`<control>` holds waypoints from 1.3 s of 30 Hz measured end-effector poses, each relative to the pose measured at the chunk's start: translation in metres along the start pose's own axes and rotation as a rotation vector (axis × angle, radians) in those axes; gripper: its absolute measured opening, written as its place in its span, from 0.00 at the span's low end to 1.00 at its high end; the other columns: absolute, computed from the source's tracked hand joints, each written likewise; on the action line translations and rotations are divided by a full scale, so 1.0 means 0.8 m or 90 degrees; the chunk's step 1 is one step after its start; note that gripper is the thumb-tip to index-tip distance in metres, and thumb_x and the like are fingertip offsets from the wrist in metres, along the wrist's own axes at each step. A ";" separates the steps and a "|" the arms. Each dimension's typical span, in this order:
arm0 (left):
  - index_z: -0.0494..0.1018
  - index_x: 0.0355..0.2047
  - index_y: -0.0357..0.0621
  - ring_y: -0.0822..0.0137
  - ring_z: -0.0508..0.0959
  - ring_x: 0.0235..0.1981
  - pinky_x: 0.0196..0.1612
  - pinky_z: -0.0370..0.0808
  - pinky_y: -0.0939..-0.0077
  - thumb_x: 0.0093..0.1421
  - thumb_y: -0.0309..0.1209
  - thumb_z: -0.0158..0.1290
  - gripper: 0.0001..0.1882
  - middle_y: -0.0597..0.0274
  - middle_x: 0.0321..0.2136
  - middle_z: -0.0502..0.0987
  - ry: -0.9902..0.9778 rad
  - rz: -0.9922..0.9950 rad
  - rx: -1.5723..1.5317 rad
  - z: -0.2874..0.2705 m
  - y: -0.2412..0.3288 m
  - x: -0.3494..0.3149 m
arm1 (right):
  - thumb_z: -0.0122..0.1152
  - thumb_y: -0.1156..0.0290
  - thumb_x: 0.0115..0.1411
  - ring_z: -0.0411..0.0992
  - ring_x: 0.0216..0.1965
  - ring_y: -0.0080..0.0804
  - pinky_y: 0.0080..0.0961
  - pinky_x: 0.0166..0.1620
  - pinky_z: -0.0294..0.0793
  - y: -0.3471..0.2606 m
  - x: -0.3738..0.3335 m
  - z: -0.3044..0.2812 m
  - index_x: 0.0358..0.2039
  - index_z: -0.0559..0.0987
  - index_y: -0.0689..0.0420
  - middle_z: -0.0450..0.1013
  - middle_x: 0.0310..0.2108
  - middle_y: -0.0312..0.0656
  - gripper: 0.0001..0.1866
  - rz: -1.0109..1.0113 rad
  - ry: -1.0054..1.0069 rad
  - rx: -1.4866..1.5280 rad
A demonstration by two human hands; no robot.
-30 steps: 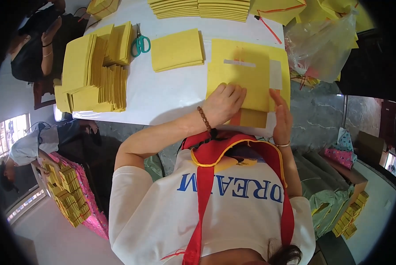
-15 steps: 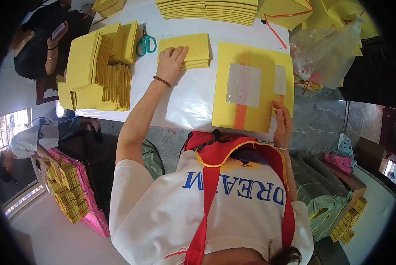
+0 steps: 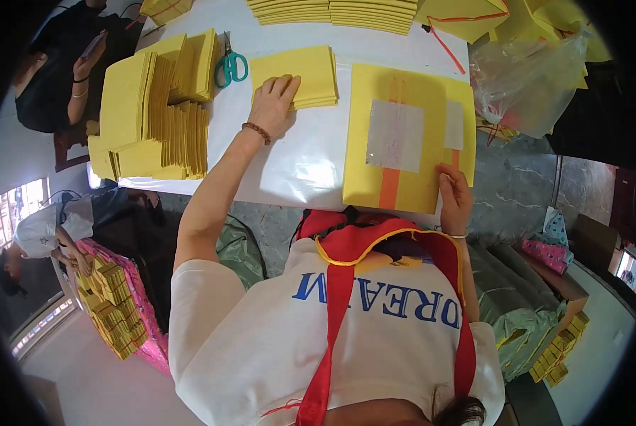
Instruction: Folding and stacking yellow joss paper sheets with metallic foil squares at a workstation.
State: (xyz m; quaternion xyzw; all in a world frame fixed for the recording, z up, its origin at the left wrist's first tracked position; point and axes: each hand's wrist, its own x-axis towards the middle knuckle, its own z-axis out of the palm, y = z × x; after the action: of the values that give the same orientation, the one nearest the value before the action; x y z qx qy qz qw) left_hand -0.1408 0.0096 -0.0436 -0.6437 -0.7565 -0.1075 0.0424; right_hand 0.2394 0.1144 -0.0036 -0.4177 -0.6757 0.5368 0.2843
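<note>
My left hand point(image 3: 274, 101) lies on the near edge of a small stack of folded yellow paper point(image 3: 311, 67), its fingers reaching over the top. To the right, a large flat yellow paper piece point(image 3: 364, 138) has an orange stripe and a whitish rectangular patch. It overlaps a similar yellow piece point(image 3: 465, 99) on its right. My right hand point(image 3: 456, 199) is at the lower right edge of the front piece, with that edge between its thumb and curled fingers. Teal-handled scissors point(image 3: 231, 69) lie left of the small stack.
Taller yellow paper stacks point(image 3: 130, 99) stand at the table's left, and another stack point(image 3: 332, 14) at the far edge. A clear plastic bag point(image 3: 527, 78) hangs at the right. Two people are at the left, one beside a pink-lined container point(image 3: 147, 312) of yellow bundles.
The small stack's layers look slightly more even under my left hand. My right hand stays at the large piece's edge. The view has shifted a little.
</note>
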 end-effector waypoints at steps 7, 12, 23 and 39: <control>0.55 0.58 0.47 0.54 0.61 0.52 0.53 0.59 0.61 0.49 0.27 0.51 0.34 0.53 0.53 0.60 0.027 -0.008 -0.002 0.004 0.014 -0.008 | 0.53 0.75 0.57 0.67 0.46 0.29 0.24 0.50 0.63 -0.010 0.009 0.001 0.41 0.74 0.60 0.71 0.41 0.39 0.11 -0.151 0.006 -0.135; 0.57 0.58 0.55 0.50 0.59 0.54 0.54 0.57 0.55 0.46 0.28 0.52 0.35 0.51 0.54 0.59 -0.020 -0.020 0.018 -0.018 0.021 -0.004 | 0.58 0.77 0.51 0.66 0.49 0.38 0.30 0.52 0.63 -0.018 0.015 0.006 0.39 0.76 0.60 0.71 0.42 0.42 0.12 -0.286 0.007 -0.241; 0.64 0.52 0.49 0.52 0.62 0.52 0.51 0.59 0.57 0.45 0.28 0.55 0.31 0.51 0.51 0.62 0.017 0.072 0.035 -0.072 0.083 0.008 | 0.61 0.76 0.48 0.66 0.48 0.40 0.31 0.51 0.63 -0.009 0.011 0.005 0.37 0.76 0.58 0.70 0.43 0.42 0.13 -0.259 -0.019 -0.230; 0.74 0.34 0.40 0.58 0.71 0.33 0.35 0.68 0.71 0.52 0.31 0.54 0.11 0.57 0.31 0.73 -0.094 0.272 -0.376 -0.105 0.182 -0.035 | 0.50 0.69 0.60 0.67 0.46 0.29 0.22 0.49 0.64 0.002 0.016 0.003 0.34 0.78 0.63 0.70 0.44 0.40 0.12 -0.095 -0.058 0.008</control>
State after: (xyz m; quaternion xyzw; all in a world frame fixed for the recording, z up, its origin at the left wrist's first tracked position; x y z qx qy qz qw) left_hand 0.0010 -0.0138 0.0479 -0.7776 -0.5424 -0.2632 -0.1785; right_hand 0.2316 0.1245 -0.0068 -0.3396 -0.7137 0.5368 0.2953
